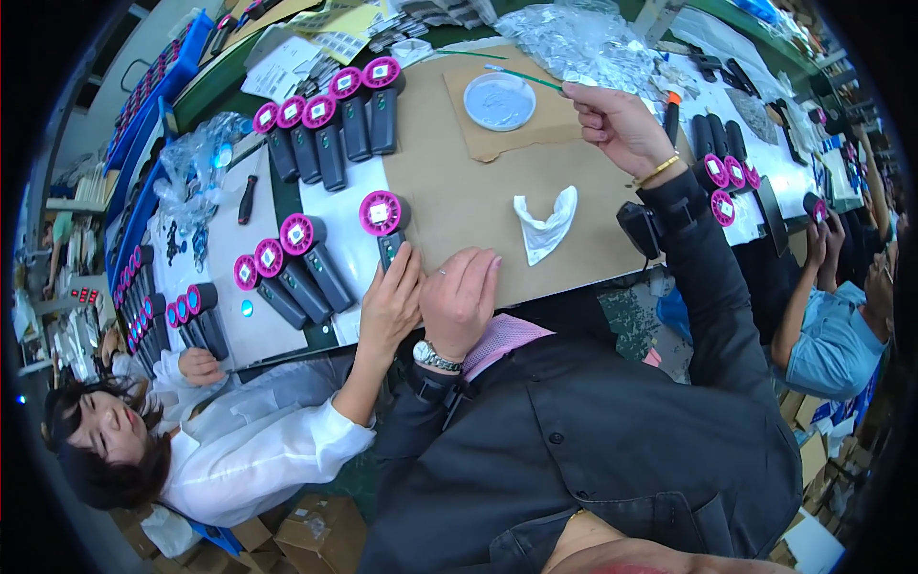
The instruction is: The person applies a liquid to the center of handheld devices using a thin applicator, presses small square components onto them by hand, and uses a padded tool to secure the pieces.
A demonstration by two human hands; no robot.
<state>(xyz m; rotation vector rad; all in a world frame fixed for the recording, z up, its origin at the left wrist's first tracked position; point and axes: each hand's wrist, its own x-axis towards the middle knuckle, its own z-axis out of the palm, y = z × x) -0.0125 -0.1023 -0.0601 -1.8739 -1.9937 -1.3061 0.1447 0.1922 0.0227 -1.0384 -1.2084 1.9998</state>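
Note:
My right hand [622, 124] pinches a thin green stick [531, 78], its pale tip by the far rim of a shallow round dish [499, 101] of pale grey-blue stuff. Under the dish lies a cardboard piece [469, 134]. My left hand [463, 298], with a wristwatch, is loosely closed at the table's near edge; nothing shows in its fingers. Beside it, a co-worker's hand [394, 292] touches the dark handle of a device with a round pink-rimmed head [382, 212]. A folded white cloth [547, 225] lies between my hands. A second green stick [469, 55] lies beyond the dish.
More pink-headed devices [330, 112] stand in groups at the left, others [717, 172] at the right. Crumpled clear plastic [579, 43] is heaped at the back. An orange-tipped tool [672, 115] lies past my right hand; a screwdriver [248, 199] lies left. Co-workers sit on both sides.

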